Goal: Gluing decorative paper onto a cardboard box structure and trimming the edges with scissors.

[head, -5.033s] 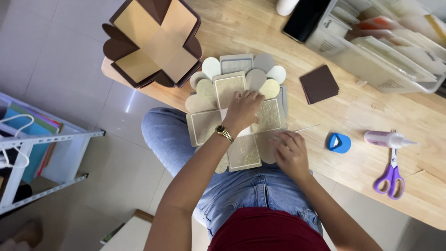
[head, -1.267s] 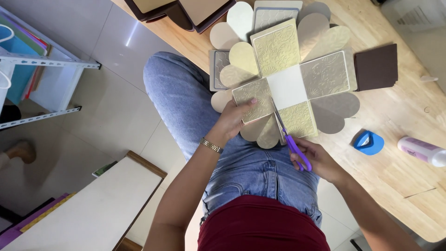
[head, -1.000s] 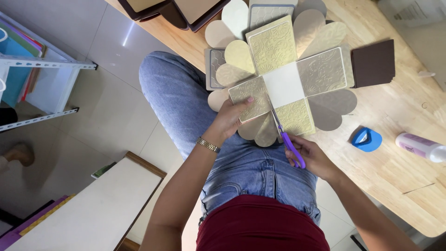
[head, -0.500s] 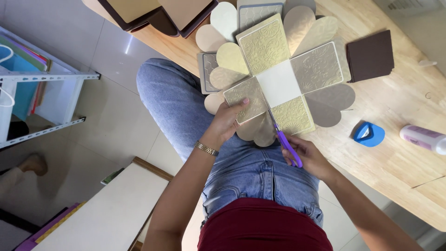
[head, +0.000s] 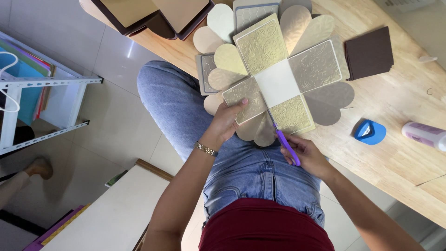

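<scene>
A flat, cross-shaped paper craft [head: 278, 81] with gold embossed panels, a white centre square and rounded petal flaps lies at the near edge of the wooden table [head: 395, 148]. My left hand [head: 230, 121] pinches its near-left panel, thumb on top. My right hand [head: 306, 155] grips purple-handled scissors [head: 283, 142], whose blades reach into the gap between the two near panels, close to the white centre.
A brown and tan unfolded box [head: 153, 16] lies at the table's far left, and a dark brown square stack [head: 369, 52] at the right. A blue corner punch [head: 369, 132] and a glue bottle [head: 425, 135] rest further right. A white shelf rack [head: 32, 93] stands on the floor.
Five seconds ago both hands pressed flat on the paper craft and the scissors lay on the table. Now my right hand has them at the craft; over the last second the blades edged toward its centre.
</scene>
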